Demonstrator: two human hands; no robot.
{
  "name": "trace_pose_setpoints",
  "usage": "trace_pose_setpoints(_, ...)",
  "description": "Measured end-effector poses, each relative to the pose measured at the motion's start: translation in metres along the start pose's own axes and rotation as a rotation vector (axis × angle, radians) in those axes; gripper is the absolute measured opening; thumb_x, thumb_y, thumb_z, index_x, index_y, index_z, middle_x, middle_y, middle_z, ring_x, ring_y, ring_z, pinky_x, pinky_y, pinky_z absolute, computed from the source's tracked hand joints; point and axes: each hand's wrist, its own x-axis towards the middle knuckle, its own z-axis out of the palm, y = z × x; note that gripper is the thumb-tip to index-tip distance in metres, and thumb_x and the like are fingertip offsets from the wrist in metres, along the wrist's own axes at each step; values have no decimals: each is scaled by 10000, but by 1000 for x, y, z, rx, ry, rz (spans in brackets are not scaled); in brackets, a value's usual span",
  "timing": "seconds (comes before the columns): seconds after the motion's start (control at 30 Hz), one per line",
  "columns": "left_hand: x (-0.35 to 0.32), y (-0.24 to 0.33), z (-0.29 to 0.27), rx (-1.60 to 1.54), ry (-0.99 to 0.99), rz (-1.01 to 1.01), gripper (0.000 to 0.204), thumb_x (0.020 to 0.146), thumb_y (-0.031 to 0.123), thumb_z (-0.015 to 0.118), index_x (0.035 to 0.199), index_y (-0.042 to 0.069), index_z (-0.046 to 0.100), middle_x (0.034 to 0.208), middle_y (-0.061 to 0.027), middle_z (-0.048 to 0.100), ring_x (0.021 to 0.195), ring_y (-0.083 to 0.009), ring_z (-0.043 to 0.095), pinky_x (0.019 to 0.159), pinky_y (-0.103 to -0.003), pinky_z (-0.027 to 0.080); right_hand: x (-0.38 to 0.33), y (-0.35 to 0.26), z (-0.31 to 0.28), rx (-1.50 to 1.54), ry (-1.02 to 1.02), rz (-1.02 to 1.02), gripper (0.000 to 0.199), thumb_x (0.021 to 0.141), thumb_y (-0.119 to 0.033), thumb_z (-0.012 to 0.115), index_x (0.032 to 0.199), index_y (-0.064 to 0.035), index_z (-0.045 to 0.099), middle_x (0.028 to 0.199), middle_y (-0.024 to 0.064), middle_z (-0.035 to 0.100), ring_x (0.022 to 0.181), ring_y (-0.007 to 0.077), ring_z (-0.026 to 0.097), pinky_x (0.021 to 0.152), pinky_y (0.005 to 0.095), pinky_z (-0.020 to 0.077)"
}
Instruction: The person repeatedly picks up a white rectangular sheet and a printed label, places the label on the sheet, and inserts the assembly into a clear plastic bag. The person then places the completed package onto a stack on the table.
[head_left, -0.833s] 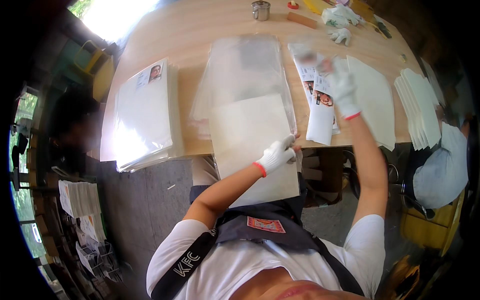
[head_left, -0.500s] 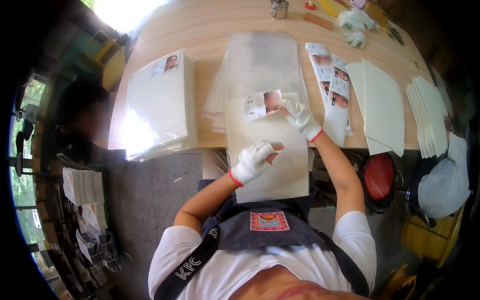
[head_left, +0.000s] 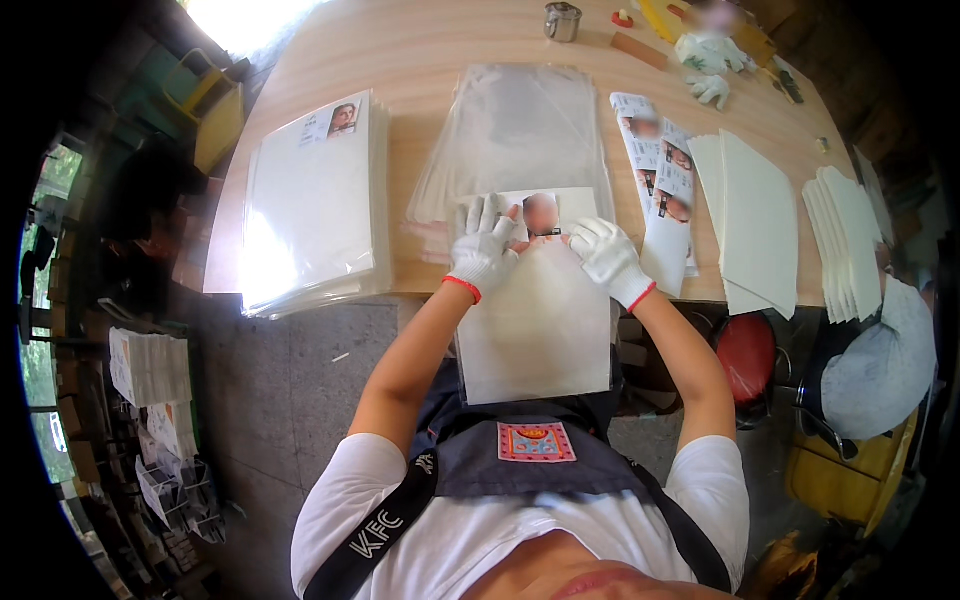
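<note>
A cream sheet [head_left: 535,330] in a clear plastic sleeve lies in front of me, its near end reaching past the table edge over my lap. Near its far end lies a white printed label [head_left: 540,212] with a face picture. My left hand [head_left: 484,245], in a white glove with bare fingertips, lies spread over the label's left part and hides it. My right hand [head_left: 606,258], gloved alike, rests at the label's right edge with fingers stretched. Beyond the sheet lies a stack of clear sleeves [head_left: 530,115].
Sleeved sheets with a label on top form a stack [head_left: 310,215] at left. To the right are label strips [head_left: 668,240], cream sheets [head_left: 760,215] and more fanned sheets [head_left: 850,240]. A metal cup [head_left: 562,22] and gloves [head_left: 708,90] lie far back. Someone [head_left: 150,215] is at far left.
My left hand has moved forward from over the sheet's middle onto the label's left side and spread flat. My right hand has shifted slightly nearer me; the label now lies straighter.
</note>
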Motion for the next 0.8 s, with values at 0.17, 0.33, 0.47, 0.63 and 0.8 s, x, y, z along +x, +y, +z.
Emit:
trace_pose_setpoints(0.17,-32,-2,-42,-422,-153,-304,675,836,436,574,1425,265,291,1446,-153,309,1309,-335,319,977,-423,375,-33,-50,-59,2,-105,297,158,766,-212,606,856,-82,587,925,76,624,839,263,592,708,400,472)
trace_pose_setpoints(0.33,-165,-39,8,-245,535,-75,659,744,329,699,1305,109,430,1243,-206,481,1012,-374,551,780,-441,461,-116,-98,-70,6,-433,920,300,828,-408,584,872,-111,567,741,103,631,683,316,617,596,452,474)
trace_pose_setpoints(0.47,-221,-47,20,-467,-128,-120,458,716,298,727,1054,77,511,826,-168,567,809,-356,566,692,-439,451,-160,-118,-45,723,-407,1242,266,879,-326,582,958,-74,556,607,64,585,517,181,589,480,336,446)
trace_pose_setpoints(0.63,-190,-53,-56,-794,18,-167,316,765,120,693,1013,22,523,715,-141,524,643,-278,524,589,-362,424,-132,-136,-58,1473,-259,1340,140,919,-148,537,1029,-64,558,560,-17,514,351,67,431,335,216,334)
trace_pose_setpoints(0.8,-171,-69,-168,-890,140,-105,306,835,84,612,1112,-23,535,684,17,406,633,-83,397,596,-228,364,-62,-160,-46,1561,-151,1201,226,929,-168,518,1109,-34,541,553,-21,484,322,85,396,307,225,291)
